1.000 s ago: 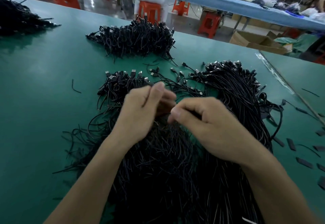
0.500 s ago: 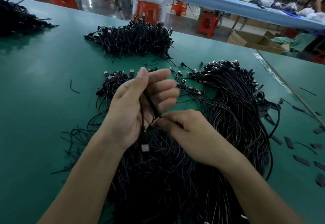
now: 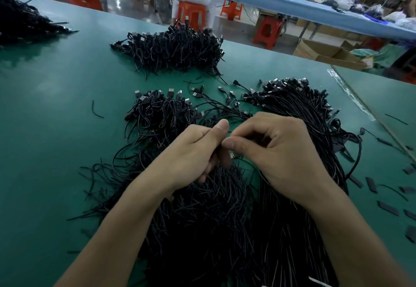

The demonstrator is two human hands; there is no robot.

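Where the two hands meet above the green worktop (image 3: 56, 129), a black USB cable (image 3: 232, 155) is held between them. The left hand (image 3: 193, 151) is closed, with fingers curled under and thumb laid along the forefinger, and the cable is gripped inside. The right hand (image 3: 279, 151) is likewise curled, the cable being pinched between thumb and forefinger. Only the cable's metal plug is seen, just below the right thumb tip; the rest is hidden by the fingers.

The hands are positioned over the far end of the near heap of cut cables (image 3: 202, 230). Beside that heap on the right, a long bundle of cables (image 3: 299, 115) is laid with its plugs pointing away. A smaller looped heap (image 3: 157, 113) is noted just beyond the left hand, and a few single cables (image 3: 216, 102) are spread between it and the bundle. A larger heap (image 3: 175, 48) is set farther back, well apart, and another heap (image 3: 20, 23) at the far left edge. A short wire offcut (image 3: 97, 110) lies alone to the left. Flat black strips (image 3: 387, 208) are scattered at the right. Orange stools (image 3: 191, 14) and a cardboard box (image 3: 326, 52) are seen beyond the worktop.
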